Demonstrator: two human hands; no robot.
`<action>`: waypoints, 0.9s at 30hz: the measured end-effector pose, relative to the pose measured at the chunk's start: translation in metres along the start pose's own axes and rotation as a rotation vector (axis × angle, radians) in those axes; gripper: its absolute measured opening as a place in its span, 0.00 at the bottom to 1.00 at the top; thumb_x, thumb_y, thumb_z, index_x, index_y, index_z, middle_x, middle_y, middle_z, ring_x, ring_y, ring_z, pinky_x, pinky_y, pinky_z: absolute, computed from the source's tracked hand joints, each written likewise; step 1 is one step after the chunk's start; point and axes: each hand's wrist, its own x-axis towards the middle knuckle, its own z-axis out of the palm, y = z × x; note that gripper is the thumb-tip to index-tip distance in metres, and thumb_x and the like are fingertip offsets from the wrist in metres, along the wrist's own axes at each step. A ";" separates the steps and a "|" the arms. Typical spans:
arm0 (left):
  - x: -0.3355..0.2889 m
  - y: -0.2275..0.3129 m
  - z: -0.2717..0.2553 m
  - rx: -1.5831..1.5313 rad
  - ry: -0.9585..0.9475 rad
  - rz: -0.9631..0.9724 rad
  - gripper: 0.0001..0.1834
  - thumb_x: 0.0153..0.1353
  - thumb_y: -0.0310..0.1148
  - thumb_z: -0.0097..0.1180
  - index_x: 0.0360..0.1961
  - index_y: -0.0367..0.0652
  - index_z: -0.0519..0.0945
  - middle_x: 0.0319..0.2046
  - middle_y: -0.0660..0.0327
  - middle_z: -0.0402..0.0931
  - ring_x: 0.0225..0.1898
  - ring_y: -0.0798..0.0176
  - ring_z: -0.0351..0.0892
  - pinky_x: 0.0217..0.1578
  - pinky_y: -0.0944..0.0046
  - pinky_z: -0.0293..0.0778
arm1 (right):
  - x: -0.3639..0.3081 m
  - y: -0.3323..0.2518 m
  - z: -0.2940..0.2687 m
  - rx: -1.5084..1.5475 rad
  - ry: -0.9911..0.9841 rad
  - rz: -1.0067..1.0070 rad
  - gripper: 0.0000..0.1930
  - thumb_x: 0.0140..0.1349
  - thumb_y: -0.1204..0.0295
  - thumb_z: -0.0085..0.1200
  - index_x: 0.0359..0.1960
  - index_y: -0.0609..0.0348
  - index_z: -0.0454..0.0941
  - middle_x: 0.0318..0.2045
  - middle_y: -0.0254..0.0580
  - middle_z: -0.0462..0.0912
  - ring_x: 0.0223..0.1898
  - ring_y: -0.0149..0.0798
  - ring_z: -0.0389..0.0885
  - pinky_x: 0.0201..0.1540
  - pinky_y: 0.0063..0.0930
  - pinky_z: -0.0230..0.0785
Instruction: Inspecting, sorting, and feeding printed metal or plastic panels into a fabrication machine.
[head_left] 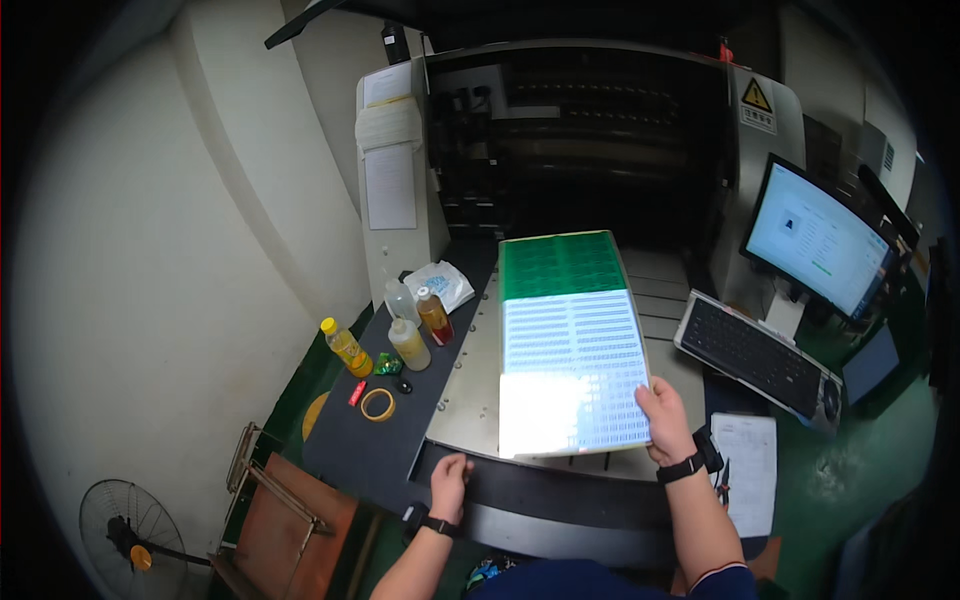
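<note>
A large rectangular green circuit board panel (562,268) with rows of fine pattern lies over the machine's metal bed (470,385). Glare whitens its nearer part. My right hand (667,418) grips the panel's near right edge, with the thumb on top and the fingers hidden beneath. By the front edge of the machine, left of the panel, is my left hand (450,487). Its fingers are curled in, nothing shows in them, and it does not touch the panel. Both wrists wear black bands with a small dark unit.
Left on the dark side table (340,450) stand several bottles (408,345), a tape roll (378,404) and a white plastic bag (440,287). A keyboard (750,350) and monitor (820,240) are at right, above papers (750,470). The machine's dark opening (600,160) lies beyond the panel.
</note>
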 end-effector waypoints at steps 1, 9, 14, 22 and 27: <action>0.014 -0.022 -0.020 0.025 0.035 -0.003 0.07 0.60 0.29 0.50 0.36 0.36 0.75 0.28 0.62 0.76 0.31 0.72 0.72 0.33 0.74 0.67 | 0.017 0.003 0.010 -0.004 0.066 -0.023 0.09 0.62 0.73 0.47 0.40 0.65 0.68 0.33 0.41 0.77 0.32 0.28 0.76 0.36 0.21 0.70; 0.029 -0.050 -0.067 0.531 0.203 0.264 0.06 0.56 0.30 0.53 0.31 0.38 0.77 0.22 0.62 0.75 0.26 0.68 0.73 0.30 0.69 0.69 | 0.173 0.073 0.050 -0.252 0.244 -0.037 0.10 0.62 0.71 0.48 0.38 0.67 0.71 0.32 0.41 0.77 0.32 0.30 0.74 0.38 0.24 0.67; 0.035 -0.042 -0.059 0.829 0.175 0.405 0.04 0.49 0.30 0.56 0.27 0.44 0.79 0.17 0.61 0.75 0.23 0.55 0.74 0.27 0.59 0.69 | 0.226 0.144 0.057 -0.236 0.265 0.078 0.11 0.62 0.71 0.48 0.40 0.68 0.71 0.33 0.40 0.78 0.35 0.32 0.75 0.41 0.25 0.66; 0.033 -0.028 -0.055 0.774 0.184 0.350 0.03 0.46 0.28 0.57 0.25 0.43 0.79 0.15 0.60 0.72 0.21 0.54 0.72 0.24 0.59 0.69 | 0.249 0.187 0.055 0.301 0.280 0.145 0.15 0.62 0.74 0.43 0.47 0.72 0.67 0.44 0.46 0.75 0.44 0.37 0.75 0.52 0.28 0.66; 0.030 -0.028 -0.057 0.748 0.133 0.227 0.04 0.49 0.28 0.55 0.28 0.42 0.79 0.23 0.52 0.75 0.26 0.47 0.73 0.29 0.55 0.71 | 0.244 0.197 0.059 -0.268 0.377 0.012 0.20 0.58 0.77 0.46 0.53 0.73 0.64 0.48 0.49 0.73 0.53 0.40 0.69 0.59 0.31 0.56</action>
